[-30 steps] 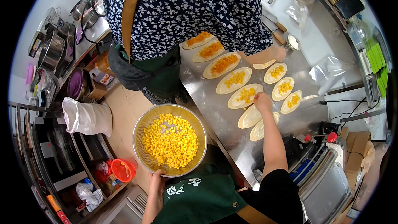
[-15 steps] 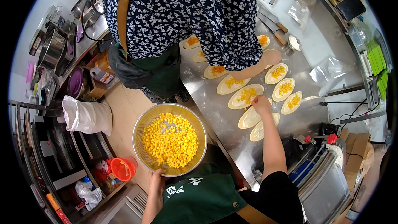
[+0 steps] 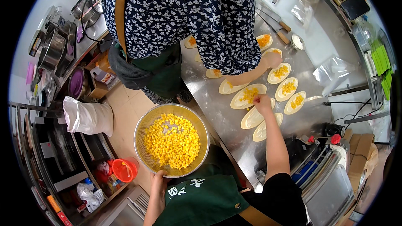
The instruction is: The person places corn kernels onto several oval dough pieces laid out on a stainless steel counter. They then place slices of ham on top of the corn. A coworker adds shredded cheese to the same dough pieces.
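My left hand (image 3: 158, 180) grips the near rim of a wide metal strainer bowl (image 3: 202, 140), held above the floor. Loose yellow corn kernels (image 3: 176, 142) cover much of its bottom. Over the steel table, my right hand (image 3: 263, 104) has its fingers drawn together at the right side of an oval dough piece (image 3: 238, 101) with corn on it. Whatever is inside those fingers is hidden. Just nearer lie two dough ovals without corn, one (image 3: 251, 119) partly under my hand and another (image 3: 260, 133) beside my forearm. To the right, several smaller ovals (image 3: 289, 88) carry corn.
A co-worker in a floral top (image 3: 167, 12) leans across the far side, with one hand (image 3: 272, 60) by the farther ovals. A flour bowl (image 3: 297, 42) and wooden-handled tools (image 3: 284, 37) lie beyond. A white sack (image 3: 88, 116) and red bucket (image 3: 124, 170) stand left.
The co-worker's arm has shifted slightly, uncovering an orange-topped oval beside their hand. My right hand has moved a touch left over the corn. The strainer bowl stays in place.
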Available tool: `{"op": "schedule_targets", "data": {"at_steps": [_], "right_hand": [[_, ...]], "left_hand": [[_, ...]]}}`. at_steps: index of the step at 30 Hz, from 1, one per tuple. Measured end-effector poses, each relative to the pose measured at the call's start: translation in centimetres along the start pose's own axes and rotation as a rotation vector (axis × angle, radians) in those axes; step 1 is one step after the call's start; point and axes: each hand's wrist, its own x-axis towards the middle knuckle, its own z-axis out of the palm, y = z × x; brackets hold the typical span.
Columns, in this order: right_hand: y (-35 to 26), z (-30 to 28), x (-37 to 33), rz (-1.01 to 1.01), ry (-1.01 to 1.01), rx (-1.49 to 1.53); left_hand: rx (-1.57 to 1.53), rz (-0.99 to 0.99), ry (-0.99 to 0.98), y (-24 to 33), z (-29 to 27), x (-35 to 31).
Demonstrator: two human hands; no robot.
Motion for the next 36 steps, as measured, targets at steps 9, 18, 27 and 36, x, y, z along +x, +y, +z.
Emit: {"op": "schedule_targets", "data": {"at_steps": [9, 18, 27, 36], "right_hand": [[-4.2, -0.1, -3.2, 0.122, -0.149, -0.263], [-4.1, -0.7, -2.7, 0.135, -0.058, -0.216], [-4.2, -1.0, 1.4, 0.016, 0.121, -0.139], [-6.3, -0.4, 3.6, 0.1, 0.02, -0.324]], "left_hand": [[0.006, -0.004, 0.005, -0.1, -0.1, 0.0], [0.005, -0.017, -0.007, -0.3, -0.7, 0.2], [0.016, 0.009, -0.027, 0.2, -0.4, -0.3], [-0.014, 0.016, -0.028, -0.7, -1.2, 0.1]]}}
